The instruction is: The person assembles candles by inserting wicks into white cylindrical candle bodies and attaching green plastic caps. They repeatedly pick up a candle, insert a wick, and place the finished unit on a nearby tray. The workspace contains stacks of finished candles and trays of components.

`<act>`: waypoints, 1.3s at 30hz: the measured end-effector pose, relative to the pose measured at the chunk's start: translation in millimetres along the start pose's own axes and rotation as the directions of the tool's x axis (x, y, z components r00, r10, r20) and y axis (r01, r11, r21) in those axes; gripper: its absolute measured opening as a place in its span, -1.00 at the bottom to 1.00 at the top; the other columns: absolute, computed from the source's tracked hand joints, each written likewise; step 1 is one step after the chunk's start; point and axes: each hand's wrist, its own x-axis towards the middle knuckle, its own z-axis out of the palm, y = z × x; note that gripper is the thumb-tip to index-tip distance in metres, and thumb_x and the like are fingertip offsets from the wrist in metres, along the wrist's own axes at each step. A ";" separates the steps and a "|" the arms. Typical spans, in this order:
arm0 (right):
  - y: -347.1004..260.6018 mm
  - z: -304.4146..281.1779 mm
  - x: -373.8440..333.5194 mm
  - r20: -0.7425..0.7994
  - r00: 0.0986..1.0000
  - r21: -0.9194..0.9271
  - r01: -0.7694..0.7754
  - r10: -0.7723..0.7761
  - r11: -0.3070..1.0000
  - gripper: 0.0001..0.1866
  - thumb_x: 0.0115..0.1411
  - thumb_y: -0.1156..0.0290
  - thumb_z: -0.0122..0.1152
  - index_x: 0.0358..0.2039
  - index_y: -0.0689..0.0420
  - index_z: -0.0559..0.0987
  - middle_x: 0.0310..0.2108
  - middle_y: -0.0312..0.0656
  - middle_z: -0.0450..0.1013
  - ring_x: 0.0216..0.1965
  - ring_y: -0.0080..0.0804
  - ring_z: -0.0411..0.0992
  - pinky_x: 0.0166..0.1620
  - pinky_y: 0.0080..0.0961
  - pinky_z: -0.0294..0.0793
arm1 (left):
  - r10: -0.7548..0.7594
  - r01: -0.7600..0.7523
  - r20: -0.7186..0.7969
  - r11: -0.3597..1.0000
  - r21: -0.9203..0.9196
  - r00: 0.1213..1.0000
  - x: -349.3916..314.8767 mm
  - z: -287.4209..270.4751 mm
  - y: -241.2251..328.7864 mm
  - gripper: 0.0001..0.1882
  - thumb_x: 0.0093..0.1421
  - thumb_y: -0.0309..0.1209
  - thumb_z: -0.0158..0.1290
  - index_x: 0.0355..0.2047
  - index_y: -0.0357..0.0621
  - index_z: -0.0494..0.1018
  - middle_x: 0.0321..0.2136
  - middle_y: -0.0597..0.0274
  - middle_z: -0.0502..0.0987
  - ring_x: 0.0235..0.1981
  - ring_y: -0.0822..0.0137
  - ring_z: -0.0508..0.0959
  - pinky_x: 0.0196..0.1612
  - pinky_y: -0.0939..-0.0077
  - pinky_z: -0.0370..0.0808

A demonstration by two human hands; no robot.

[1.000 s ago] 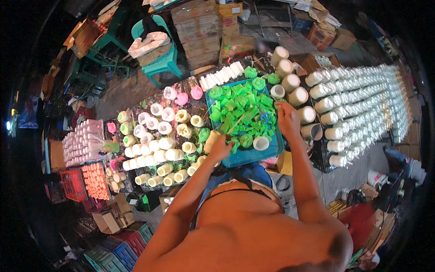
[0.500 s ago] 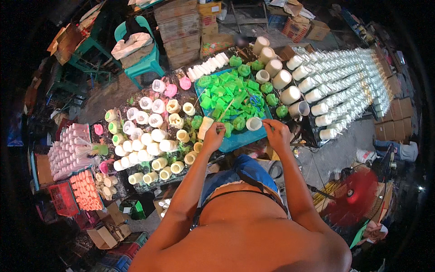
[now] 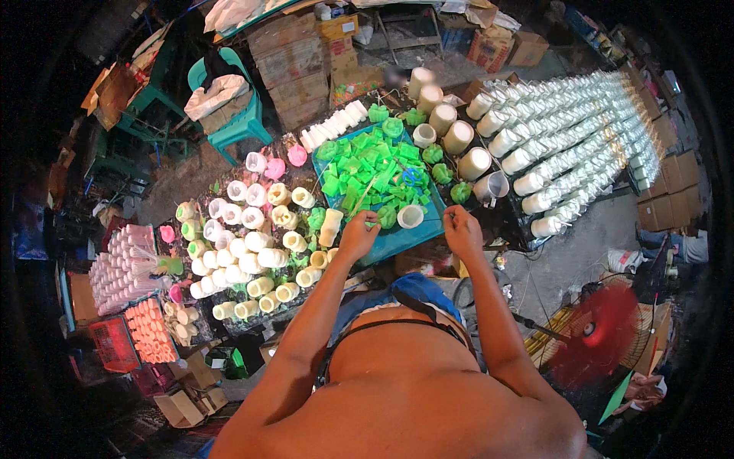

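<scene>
A blue tray (image 3: 391,246) lies in front of me, heaped with bright green translucent pieces (image 3: 359,162). On its near part stands a whitish, hollow cup (image 3: 410,216), opening upward. My left hand (image 3: 359,236) is closed at the tray's near left edge, beside a cream cylinder (image 3: 330,228); what its fingers pinch is too small to tell. My right hand (image 3: 463,232) is pinched just right of the cup, apart from it. A faint thin line seems to run near its fingertips. A pale stick (image 3: 364,196) lies on the green pieces, near a blue object (image 3: 413,177).
Cream and white hollow cylinders (image 3: 248,241) stand left of the tray. Green moulded pieces (image 3: 442,174) and taller cylinders (image 3: 457,138) line its right. Rows of white cylinders (image 3: 527,159) fill the right table. A green chair (image 3: 243,126) stands behind; a red-bladed fan (image 3: 596,330) is near right.
The whole view has shifted left. My right hand has drawn away from the cup to the right. My left hand has moved slightly right relative to the tray; the cup stays in place.
</scene>
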 end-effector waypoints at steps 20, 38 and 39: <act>-16.6 16.9 31.7 -0.019 0.979 0.181 0.205 -0.205 0.962 -0.81 0.11 0.40 0.35 -0.30 0.20 0.59 -0.67 -0.09 0.38 -0.68 -0.24 0.38 -0.55 -0.29 0.33 | -0.362 0.572 0.474 0.243 -0.783 0.803 15.8 62.5 40.6 -0.31 0.37 0.22 -0.09 0.12 -0.17 0.38 -0.07 0.11 0.58 -0.14 0.19 0.63 -0.12 0.26 0.58; -114.3 -91.5 56.6 0.090 0.929 0.353 0.307 -0.358 0.884 -0.91 0.33 0.45 0.14 -0.17 0.13 0.49 -0.40 -0.03 0.56 -0.43 0.03 0.54 -0.38 -0.17 0.47 | 0.245 -0.301 -0.231 0.921 -0.248 0.942 13.8 -37.0 185.1 -0.28 0.10 -0.62 0.30 0.23 -0.22 0.19 0.06 -0.03 0.51 0.08 0.19 0.53 0.17 0.25 0.45; -117.4 -96.3 55.6 0.049 0.920 0.326 0.354 -0.389 0.877 -0.91 0.31 0.46 0.17 -0.19 0.12 0.52 -0.39 -0.05 0.56 -0.44 0.01 0.55 -0.39 -0.19 0.48 | 0.255 -0.314 -0.251 0.921 -0.233 0.934 12.2 -39.1 190.7 -0.28 0.08 -0.63 0.31 0.21 -0.22 0.22 0.03 -0.02 0.56 0.04 0.18 0.57 0.15 0.24 0.48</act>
